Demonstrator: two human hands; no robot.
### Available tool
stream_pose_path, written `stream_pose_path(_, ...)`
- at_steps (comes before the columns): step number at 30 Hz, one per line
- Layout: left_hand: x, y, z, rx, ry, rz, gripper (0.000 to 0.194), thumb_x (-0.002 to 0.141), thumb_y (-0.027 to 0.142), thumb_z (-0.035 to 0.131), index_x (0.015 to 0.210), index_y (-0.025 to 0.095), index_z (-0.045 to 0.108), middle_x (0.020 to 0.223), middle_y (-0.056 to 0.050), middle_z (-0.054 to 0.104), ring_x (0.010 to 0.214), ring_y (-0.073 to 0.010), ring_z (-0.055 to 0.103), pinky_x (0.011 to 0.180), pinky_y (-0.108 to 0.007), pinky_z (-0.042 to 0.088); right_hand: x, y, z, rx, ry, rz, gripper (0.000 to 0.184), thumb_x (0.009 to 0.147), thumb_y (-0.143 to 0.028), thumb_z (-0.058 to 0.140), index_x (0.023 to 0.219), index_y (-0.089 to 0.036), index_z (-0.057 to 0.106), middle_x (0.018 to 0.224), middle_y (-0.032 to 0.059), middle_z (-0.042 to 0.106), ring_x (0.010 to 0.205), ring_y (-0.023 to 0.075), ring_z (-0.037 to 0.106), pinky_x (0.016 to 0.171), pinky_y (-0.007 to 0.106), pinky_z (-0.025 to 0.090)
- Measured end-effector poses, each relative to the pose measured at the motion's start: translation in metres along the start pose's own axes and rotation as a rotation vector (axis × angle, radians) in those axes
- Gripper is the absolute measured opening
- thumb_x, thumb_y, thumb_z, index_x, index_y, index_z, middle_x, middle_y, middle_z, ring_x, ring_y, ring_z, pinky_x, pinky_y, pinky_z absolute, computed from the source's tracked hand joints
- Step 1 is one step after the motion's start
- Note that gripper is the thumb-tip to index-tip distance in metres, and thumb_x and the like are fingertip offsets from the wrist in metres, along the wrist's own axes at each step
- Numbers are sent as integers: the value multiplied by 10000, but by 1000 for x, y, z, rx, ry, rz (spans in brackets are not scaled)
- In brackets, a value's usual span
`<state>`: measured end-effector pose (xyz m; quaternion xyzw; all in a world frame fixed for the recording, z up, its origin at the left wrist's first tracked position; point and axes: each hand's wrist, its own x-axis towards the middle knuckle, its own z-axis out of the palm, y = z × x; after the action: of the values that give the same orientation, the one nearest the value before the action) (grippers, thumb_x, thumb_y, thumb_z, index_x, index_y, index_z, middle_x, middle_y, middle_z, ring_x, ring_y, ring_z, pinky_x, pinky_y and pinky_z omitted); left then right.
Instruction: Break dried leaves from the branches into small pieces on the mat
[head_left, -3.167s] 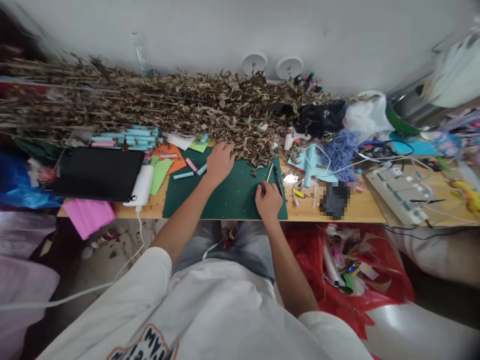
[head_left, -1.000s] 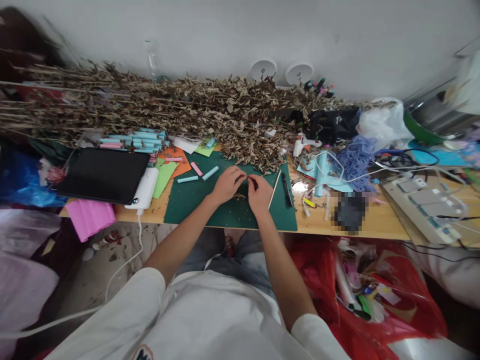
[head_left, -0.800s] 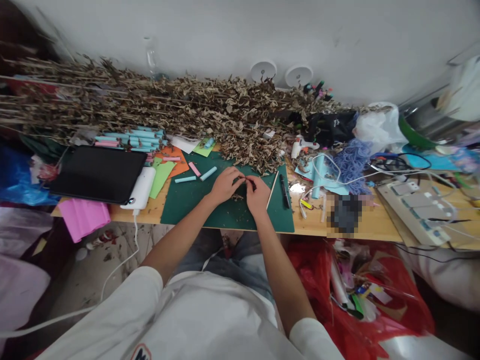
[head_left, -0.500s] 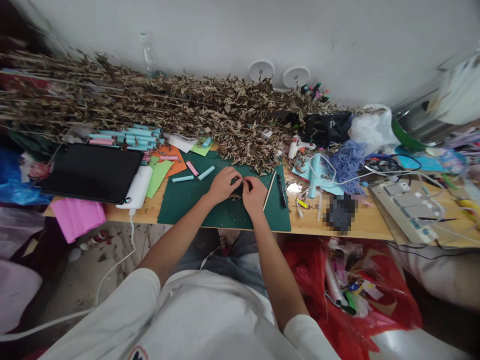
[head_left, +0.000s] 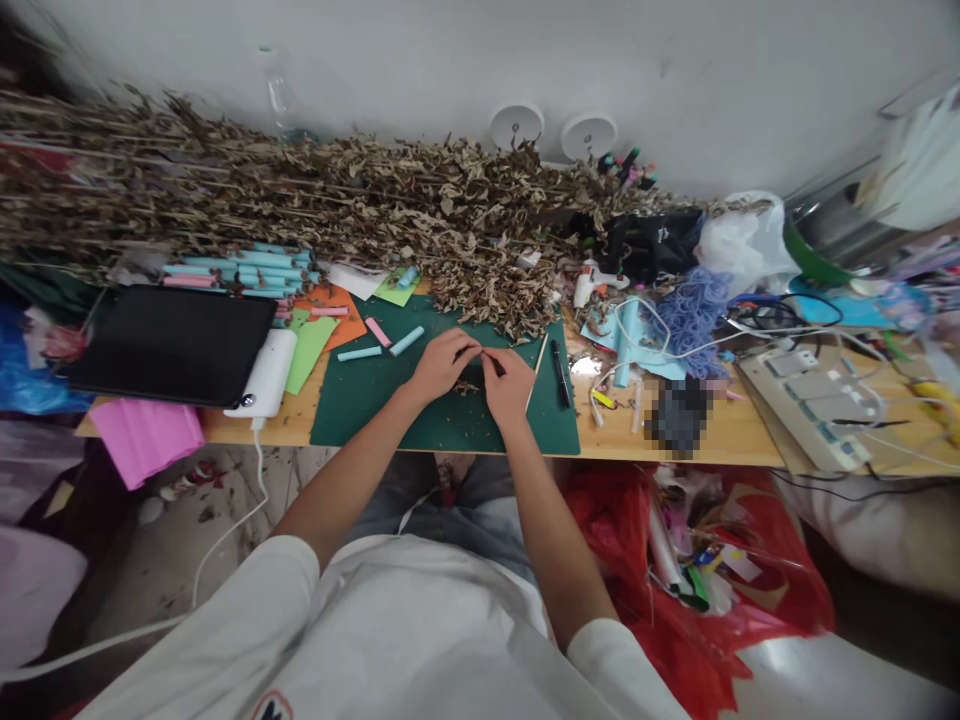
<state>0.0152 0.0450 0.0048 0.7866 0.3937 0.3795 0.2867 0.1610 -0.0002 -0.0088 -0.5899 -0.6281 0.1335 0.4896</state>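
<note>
My left hand (head_left: 444,366) and my right hand (head_left: 510,384) meet above the green cutting mat (head_left: 360,405), thumbs and fingers pinched together. Whatever is between the fingertips is too small and hidden to make out. Just below them lies a small heap of dried leaf bits (head_left: 466,387), with crumbs scattered over the mat. Beyond the hands, a pile of dry brown leaves (head_left: 491,285) spills onto the mat's far edge. Left of my left hand are two blue paper rolls (head_left: 407,340) and a pink roll (head_left: 376,331). A thin wooden stick (head_left: 537,367) and a black pen (head_left: 561,375) rest by my right hand.
Dried stalks (head_left: 300,190) stretch along the wall. On the left are a black tablet (head_left: 176,345), a white power bank (head_left: 270,375) and stacked paper rolls (head_left: 274,270). To the right are a glue gun (head_left: 596,284), blue yarn (head_left: 694,310) and a power strip (head_left: 814,405).
My hands stay pinched together, with the fingertips now closer to each other. The whole view has shifted slightly; the objects on the table keep their places.
</note>
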Motion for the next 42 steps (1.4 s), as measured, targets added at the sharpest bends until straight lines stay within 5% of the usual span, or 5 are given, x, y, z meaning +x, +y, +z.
stream_pose_path(11,-1,-1,-1,49,55,6,171,963,245,504,902,167,643,898,-54,622,865,-171,591,809,-289,470,2,4,2,-24,23,91,179,895,-267,514,902,-180,670,851,65,679,774,185,621,698,308,529)
stream_pose_path(17,0,-4,0,64,55,11,194,973,252,483,887,172,638,885,-53,619,853,-175,589,796,-294,468,1,1,1,107,-66,52,285,900,-269,536,1144,-219,675,962,61,707,810,165,655,714,298,565)
stream_pose_path(24,0,-3,1,70,-55,-15,199,976,270,479,924,179,648,882,-53,667,850,-184,619,790,-294,473,1,0,-1,5,-19,0,226,925,-309,534,947,-205,733,913,66,744,826,190,675,779,330,543)
stream_pose_path(42,0,0,0,-21,46,-43,87,873,192,610,916,182,686,887,-40,707,842,-165,658,802,-292,500,3,3,1,41,-69,92,232,902,-329,531,936,-193,716,927,78,738,842,202,667,778,335,536)
